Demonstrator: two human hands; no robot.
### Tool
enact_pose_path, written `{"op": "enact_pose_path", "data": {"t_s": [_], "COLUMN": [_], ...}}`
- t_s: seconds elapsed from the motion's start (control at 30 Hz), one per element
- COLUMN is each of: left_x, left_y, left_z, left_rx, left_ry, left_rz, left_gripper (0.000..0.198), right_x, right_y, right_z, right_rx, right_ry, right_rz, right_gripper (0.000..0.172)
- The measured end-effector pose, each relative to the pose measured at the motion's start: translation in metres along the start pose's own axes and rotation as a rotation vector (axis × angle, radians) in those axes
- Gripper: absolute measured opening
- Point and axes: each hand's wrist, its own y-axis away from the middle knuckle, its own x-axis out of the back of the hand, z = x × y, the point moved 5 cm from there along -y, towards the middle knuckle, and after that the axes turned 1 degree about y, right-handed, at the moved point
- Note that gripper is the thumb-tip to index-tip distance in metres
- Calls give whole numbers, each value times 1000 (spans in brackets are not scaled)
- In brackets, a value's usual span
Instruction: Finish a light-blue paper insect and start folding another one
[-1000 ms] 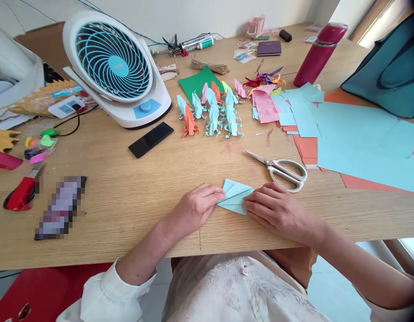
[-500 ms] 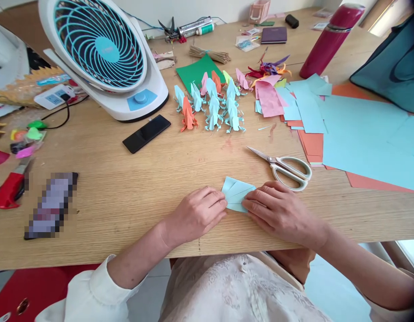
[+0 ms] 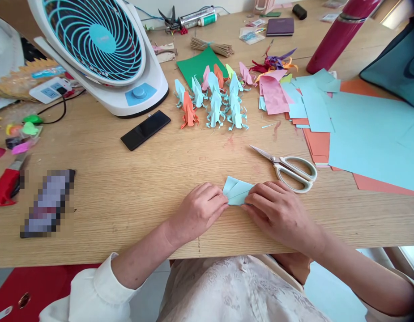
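A small folded sheet of light blue paper (image 3: 237, 189) lies on the wooden table near its front edge, with crease lines across it. My left hand (image 3: 202, 208) pinches its left end between thumb and fingers. At the right end, my right hand (image 3: 279, 210) grips the paper's lower edge, fingers bent over it. Just beyond my right hand rest scissors (image 3: 287, 166) with pale handles, blades pointing to the far left. Farther back stand several folded paper figures (image 3: 215, 105), mostly light blue, with some orange, pink and yellow-green ones.
Light blue sheets (image 3: 371, 134) and orange sheets (image 3: 317, 145) spread over the right side, near a magenta flask (image 3: 339, 42) and a teal bag (image 3: 394, 71). A fan (image 3: 106, 49) stands back left, a black phone (image 3: 145, 130) before it. Red-handled scissors (image 3: 5, 185) lie far left.
The paper's near edge has been folded up, so the piece looks narrower. My hands stay at its two ends, the right fingers more curled. The view has shifted slightly.
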Motion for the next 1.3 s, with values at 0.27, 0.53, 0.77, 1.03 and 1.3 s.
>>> {"op": "enact_pose_path", "data": {"t_s": [0.27,0.53,0.77,1.03,1.3], "left_x": [3,23,39,37,36], "left_y": [-7,-36,-48,-39,-30], "left_z": [-3,-17,-33,-32,-42], "left_rx": [155,496,393,247,328], "left_ry": [131,634,778,520,697], "left_rz": [-10,28,366,517,576], "left_gripper": [4,8,10,5,12], "right_x": [5,36,55,10,15], "right_y": [-4,-35,-41,-32,-58], "right_z": [6,23,35,56,41], "right_rx": [-45,-32,-71,-315,-147], "right_ry": [-147,-258,-245,-747,-689], "right_rz": [70,250,467,328,159], "right_gripper": [10,6,27,41,9]}}
